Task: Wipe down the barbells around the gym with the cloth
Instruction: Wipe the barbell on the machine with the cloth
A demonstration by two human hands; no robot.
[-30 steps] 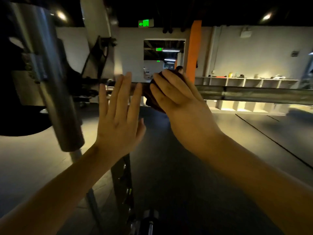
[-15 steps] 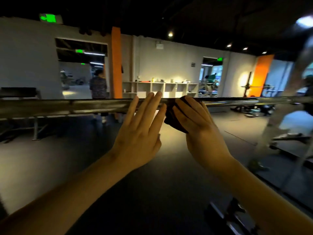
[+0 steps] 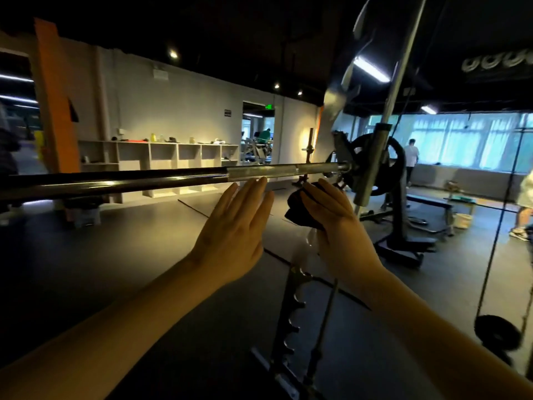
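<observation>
Head view takes in one barbell (image 3: 144, 180) lying level across a rack, its right end carrying a black plate (image 3: 377, 168) beside the steel upright (image 3: 372, 168). Nothing on the bar's sheen tells me which stretches have been wiped, so I judge this bar to be somewhere mid-job, with any other bars in the gym out of sight and presumably left to do. Just below the bar's knurled sleeve are two hands. The left hand (image 3: 233, 223) is flat and open, fingers straight, holding nothing, its tips almost at the bar. The right hand (image 3: 331, 217) is closed around one dark cloth (image 3: 300, 209), bunched, hanging just under the bar and seemingly not touching it, though the dim light makes that uncertain.
</observation>
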